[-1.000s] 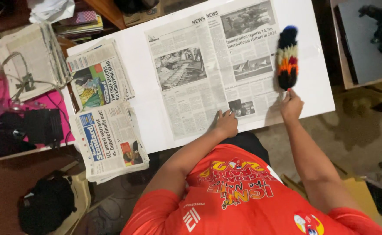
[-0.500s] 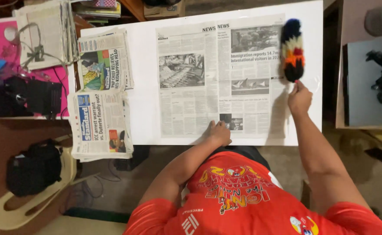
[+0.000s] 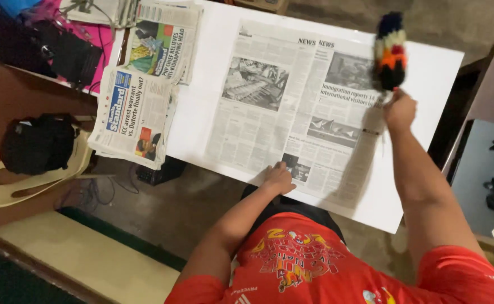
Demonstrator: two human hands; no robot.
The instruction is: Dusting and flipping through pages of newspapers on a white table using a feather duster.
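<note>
A newspaper sheet point(image 3: 292, 112) lies spread flat on a white table point(image 3: 427, 73). My left hand point(image 3: 278, 178) presses down on the sheet's near edge, fingers curled on the paper. My right hand point(image 3: 399, 110) grips the handle of a fluffy duster point(image 3: 389, 50) with dark, white, orange and red bands. The duster's head hovers over the sheet's far right corner.
Two folded newspaper stacks point(image 3: 140, 107) lie at the table's left end. Left of them are a pink surface with a dark bag and cables point(image 3: 61, 50), and a black bag point(image 3: 36, 143) on a cream plastic chair point(image 3: 10, 188). A dark cabinet point(image 3: 483, 163) stands to the right.
My right hand has lifted the duster further up along the sheet's right side. My left hand stays on the near edge. The view has tilted and shifted.
</note>
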